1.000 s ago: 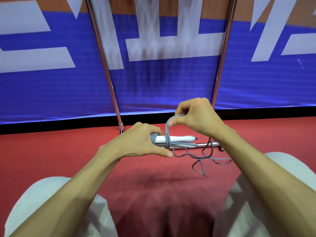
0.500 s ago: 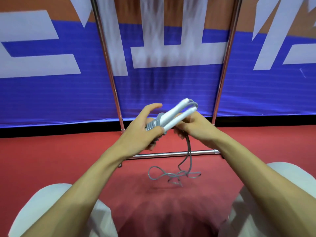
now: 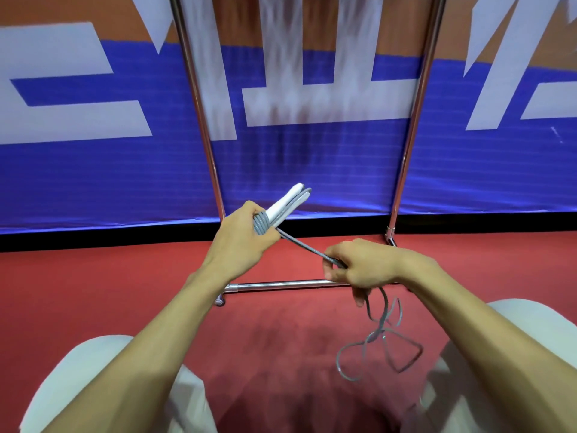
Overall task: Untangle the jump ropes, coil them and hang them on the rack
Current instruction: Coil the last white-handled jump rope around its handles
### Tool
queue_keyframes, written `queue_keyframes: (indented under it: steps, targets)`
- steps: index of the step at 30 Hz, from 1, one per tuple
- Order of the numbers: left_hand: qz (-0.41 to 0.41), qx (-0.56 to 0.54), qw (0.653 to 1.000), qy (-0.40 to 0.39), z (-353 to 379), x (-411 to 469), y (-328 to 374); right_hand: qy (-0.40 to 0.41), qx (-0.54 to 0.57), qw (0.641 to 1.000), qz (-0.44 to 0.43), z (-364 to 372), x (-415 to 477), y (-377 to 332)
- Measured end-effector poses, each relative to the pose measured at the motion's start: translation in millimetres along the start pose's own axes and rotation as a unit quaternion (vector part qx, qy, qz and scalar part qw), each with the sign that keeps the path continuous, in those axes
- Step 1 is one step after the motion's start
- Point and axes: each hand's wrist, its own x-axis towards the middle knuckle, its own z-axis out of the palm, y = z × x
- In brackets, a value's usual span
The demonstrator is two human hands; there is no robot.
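Jump rope [image 3: 299, 243] runs taut between both hands: the left hand [image 3: 240, 242] grips its two white handles [image 3: 285, 203] with grey cord wound round them, the right hand [image 3: 359, 267] clasps the cord, loose loops dangling above the red floor [image 3: 93, 292] before the rack [image 3: 281, 284].

Red floor [image 3: 93, 292] meets a black strip [image 3: 93, 240] under a blue-and-orange banner [image 3: 93, 182].

1. The rack [image 3: 281, 284]: both upright poles run off the top edge.
2. In front of the rack, the left hand [image 3: 240, 245] hides the lower ends of the white handles [image 3: 288, 200].
3. The right hand [image 3: 365, 267] covers part of the rack's floor bar and some of the grey cord [image 3: 299, 243].
4. Below that bar, the hanging cord loops blur; their crossings are unclear.
5. Behind the rack, the banner [image 3: 93, 167] lettering is smeared and cropped.
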Motion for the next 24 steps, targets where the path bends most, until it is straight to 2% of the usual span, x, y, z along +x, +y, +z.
queue_keyframes:
  steps: [2, 5, 7, 10, 13, 17, 21, 24]
  targets:
    - [-0.002, 0.051, 0.999, -0.009, 0, 2, -4, 0.023, -0.044, 0.998, -0.048, -1, -3, -2]
    - [0.008, 0.120, 0.992, -0.043, 5, 1, -6, 0.109, -0.147, 0.974, -0.136, -3, -3, -2]
    - [0.013, 0.151, 0.986, -0.075, 7, 0, -5, 0.167, -0.193, 0.953, -0.161, -5, -2, 0]
    - [0.048, 0.176, 0.974, -0.134, 7, -2, -4, 0.228, -0.203, 0.935, -0.180, -5, -3, -2]
    - [0.098, 0.205, 0.957, -0.179, 9, -8, -1, 0.293, -0.174, 0.922, -0.184, -8, -5, -2]
    - [0.142, 0.168, 0.952, -0.213, 13, -15, 6, 0.376, -0.124, 0.903, -0.165, -11, -2, 3]
    - [0.161, 0.114, 0.957, -0.211, 12, -22, 13, 0.386, -0.010, 0.915, -0.117, -11, 2, 3]
    - [0.188, 0.042, 0.958, -0.215, 7, -27, 19, 0.349, 0.075, 0.929, -0.094, -16, 4, 5]
